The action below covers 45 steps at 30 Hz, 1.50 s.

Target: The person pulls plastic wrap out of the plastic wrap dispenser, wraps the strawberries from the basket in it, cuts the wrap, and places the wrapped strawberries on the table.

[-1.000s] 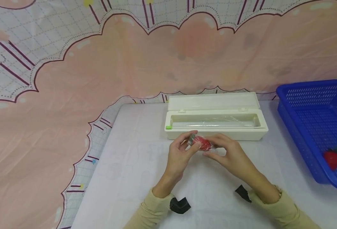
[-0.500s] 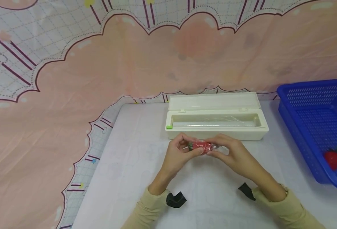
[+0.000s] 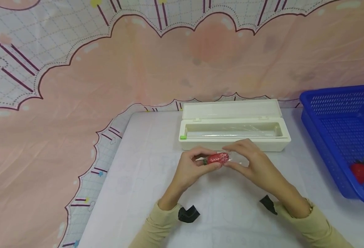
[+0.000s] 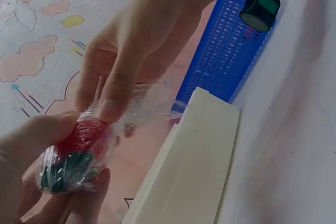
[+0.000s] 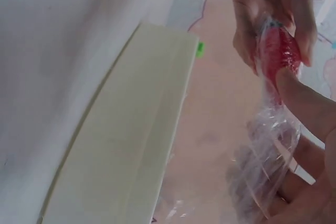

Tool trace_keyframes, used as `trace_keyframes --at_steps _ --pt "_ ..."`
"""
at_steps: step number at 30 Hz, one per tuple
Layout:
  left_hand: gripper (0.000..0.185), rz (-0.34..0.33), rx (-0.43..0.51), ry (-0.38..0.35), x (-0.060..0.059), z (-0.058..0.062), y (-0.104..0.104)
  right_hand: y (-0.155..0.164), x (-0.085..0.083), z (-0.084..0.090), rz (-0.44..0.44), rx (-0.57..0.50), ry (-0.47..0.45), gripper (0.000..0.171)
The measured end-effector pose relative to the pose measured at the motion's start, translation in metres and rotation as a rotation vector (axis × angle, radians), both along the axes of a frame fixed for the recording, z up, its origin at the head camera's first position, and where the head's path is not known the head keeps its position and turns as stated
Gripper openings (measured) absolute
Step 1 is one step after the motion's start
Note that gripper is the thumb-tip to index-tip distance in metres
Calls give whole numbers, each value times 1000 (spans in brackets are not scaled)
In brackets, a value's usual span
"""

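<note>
"What lay nearest?"

"Two sleeves (image 3: pixel 152 224), reaching in over the worktop (image 3: pixel 120 193), a black mount (image 3: pixel 189 214) at each cuff. Between the forearms showed a wide wedge of worktop, with more spreading out to the slanting left edge."

"And the hands?"

"The left hand (image 3: pixel 192 165) pinched the wrapped strawberry (image 3: pixel 218 158) between thumb and fingers, leaf end toward its palm. The right hand (image 3: pixel 251 162) pinched the film (image 3: pixel 236 157) trailing off the tip, thumb against the fruit."

"Where was the fruit, exactly?"

"Just before the front edge of the box (image 3: pixel 234 145), well in from the worktop's left edge."

"Were the fingers touching the box?"

"I couldn't tell; from the head, the right fingertips overlapped its front. It stood along the far edge, lid (image 3: pixel 231 111) tipped back, a roll (image 3: pixel 228 133) inside."

"Room beside it?"

"To its left, a broad strip reaching the far-left corner; to its right, a narrow one, then the basket (image 3: pixel 322 151). A second strawberry (image 3: pixel 360 172) lay inside, by the left wall. Beyond hung the backdrop (image 3: pixel 169 69)."
</note>
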<state>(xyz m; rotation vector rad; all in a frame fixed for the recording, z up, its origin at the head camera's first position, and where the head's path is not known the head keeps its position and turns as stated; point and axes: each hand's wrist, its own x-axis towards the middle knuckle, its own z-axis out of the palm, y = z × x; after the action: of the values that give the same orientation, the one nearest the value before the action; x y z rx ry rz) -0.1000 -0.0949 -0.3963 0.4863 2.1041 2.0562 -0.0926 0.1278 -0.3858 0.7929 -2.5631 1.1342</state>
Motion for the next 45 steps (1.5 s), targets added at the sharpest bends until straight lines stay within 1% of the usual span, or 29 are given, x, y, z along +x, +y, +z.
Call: trace_keyframes --at_steps 3,6,8,11,14,16,19,21,22,24,28,30,32,34,38,45 --pt "31 32 23 1 0 -1 1 2 -1 1 -69 -44 53 49" --pt "31 62 38 -11 1 -1 1 6 -3 4 -119 -101 84 51" --pt "33 77 34 -16 1 -1 2 9 -4 6 -135 -127 93 54" --pt "38 85 34 -14 1 -2 2 12 -5 8 -154 -138 85 59" --pt "38 86 53 -8 0 -3 3 14 -5 8 -184 -141 57 70" --pt "37 91 76 -11 0 -3 4 15 -5 7 -203 -163 31 79" --pt "36 106 136 -28 0 -4 6 13 -5 4 -223 -223 -31 88" --pt "36 117 187 -46 1 -5 8 10 -4 2 -227 -254 -79 89" --pt "36 121 210 -56 2 -4 9 9 -4 1 -225 -264 -106 87" --pt "36 120 245 -77 4 -4 11 6 -2 -1 -209 -263 -165 77" --pt "38 96 286 -121 8 -4 18 -3 2 -4 -152 -227 -255 50" --pt "39 82 300 -138 9 -5 21 -6 3 -5 -131 -217 -272 37" --pt "39 73 307 -152 10 -6 23 -8 4 -5 -123 -223 -269 28" --pt "39 68 295 -164 11 -8 25 -8 4 -6 -117 -233 -262 20" --pt "37 58 238 -185 12 -10 26 -6 3 -5 -91 -258 -267 15" --pt "33 98 113 -142 12 -10 26 -4 0 -3 -50 -278 -311 18"
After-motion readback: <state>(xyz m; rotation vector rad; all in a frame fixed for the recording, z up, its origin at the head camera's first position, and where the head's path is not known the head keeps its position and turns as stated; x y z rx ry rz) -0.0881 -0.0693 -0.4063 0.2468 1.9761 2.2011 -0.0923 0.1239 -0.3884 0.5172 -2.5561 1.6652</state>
